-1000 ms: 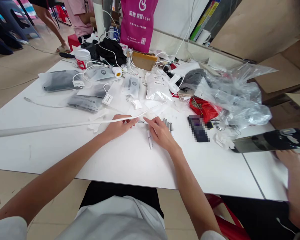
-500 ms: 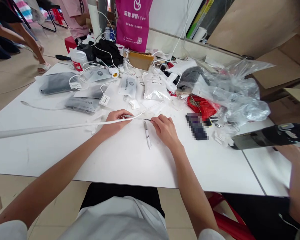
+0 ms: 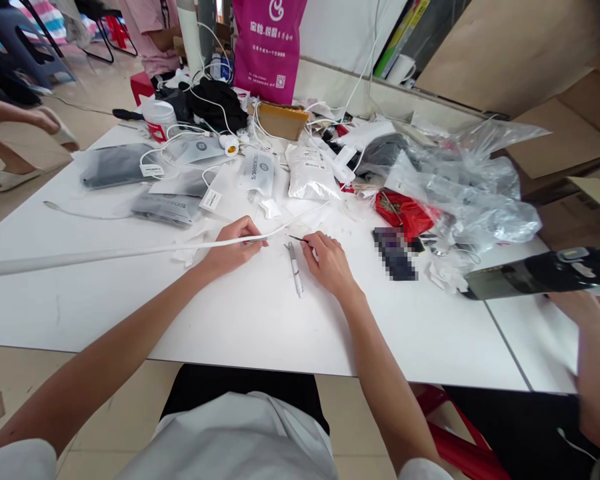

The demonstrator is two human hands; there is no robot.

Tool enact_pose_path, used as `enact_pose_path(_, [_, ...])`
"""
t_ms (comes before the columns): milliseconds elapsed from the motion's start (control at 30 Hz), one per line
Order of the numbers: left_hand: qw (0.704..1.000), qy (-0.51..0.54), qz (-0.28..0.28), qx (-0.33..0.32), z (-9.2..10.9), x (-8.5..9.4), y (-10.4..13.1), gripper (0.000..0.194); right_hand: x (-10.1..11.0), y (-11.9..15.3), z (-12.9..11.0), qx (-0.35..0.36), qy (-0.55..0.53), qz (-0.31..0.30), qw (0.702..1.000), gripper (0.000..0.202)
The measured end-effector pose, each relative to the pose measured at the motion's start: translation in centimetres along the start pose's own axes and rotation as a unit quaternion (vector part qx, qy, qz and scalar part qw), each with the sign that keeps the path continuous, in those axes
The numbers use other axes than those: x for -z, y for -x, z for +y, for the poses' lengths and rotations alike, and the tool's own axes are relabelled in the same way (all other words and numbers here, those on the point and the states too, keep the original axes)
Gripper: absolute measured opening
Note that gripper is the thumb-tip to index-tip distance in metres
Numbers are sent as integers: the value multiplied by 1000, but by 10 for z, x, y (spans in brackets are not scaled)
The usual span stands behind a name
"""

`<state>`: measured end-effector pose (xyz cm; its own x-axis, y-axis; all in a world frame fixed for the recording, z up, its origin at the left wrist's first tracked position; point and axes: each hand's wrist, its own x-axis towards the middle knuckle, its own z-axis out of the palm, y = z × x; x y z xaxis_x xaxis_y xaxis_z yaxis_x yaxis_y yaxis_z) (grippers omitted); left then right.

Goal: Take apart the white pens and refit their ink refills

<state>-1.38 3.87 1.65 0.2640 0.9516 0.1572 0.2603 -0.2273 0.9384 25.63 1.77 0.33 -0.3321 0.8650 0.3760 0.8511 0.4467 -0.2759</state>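
My left hand (image 3: 237, 245) is closed around a slim pale piece, apparently a pen barrel; the fingers and a white cable (image 3: 200, 247) crossing in front hide most of it. Between thumb and fingertips, my right hand (image 3: 327, 260) pinches a thin dark stick (image 3: 299, 239) that looks like a pen refill, its light tip pointing left. A small gap separates that tip from the left hand. A white and grey pen (image 3: 295, 270) lies on the table between my hands, close to the right fingertips.
Behind my hands, bagged packages (image 3: 165, 208), a white pouch (image 3: 310, 172) and tangled cables crowd the white table (image 3: 280, 333). To the right are a blurred-out dark object (image 3: 395, 253), a red bag (image 3: 405, 213) and clear plastic (image 3: 480, 193). Another person's arm (image 3: 587, 333) reaches in at the far right.
The thin stick spanned both hands earlier; its left end is now free of the left hand, with a gap between. A passer-by's feet at the upper left have moved.
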Motion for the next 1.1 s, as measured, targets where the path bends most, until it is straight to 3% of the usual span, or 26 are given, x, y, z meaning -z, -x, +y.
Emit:
enact_pose_path(200, [997,-21,-74,-8,-7,-2,2,24,-7,0,-5,-3,6,1,1000,28])
enact_pose_path(333, [990,-98,-97,0,-3,-6,-3,23,-4,-1,1,-13,27,25,999,27])
enact_pose_path(500, [965,-208,-159,-32,3,-17,-29,37,-1,-2,12,10,49,65,997,25])
enact_pose_path(700, [951,-238,-199,-17,-8,-27,-59,22,1,-3,20,30,59,96,993,24])
enact_pose_path(833, [962,-210,-172,-37,-10,-23,-53,26,-1,-3,24,36,49,122,991,22])
enact_pose_path(967, [988,-98,-119,-16,-4,-20,-30,35,-6,-3,29,63,30,152,986,23])
enact_pose_path(1100, [996,-56,-65,-6,-2,-24,-14,38,-12,-1,30,66,25,140,988,23])
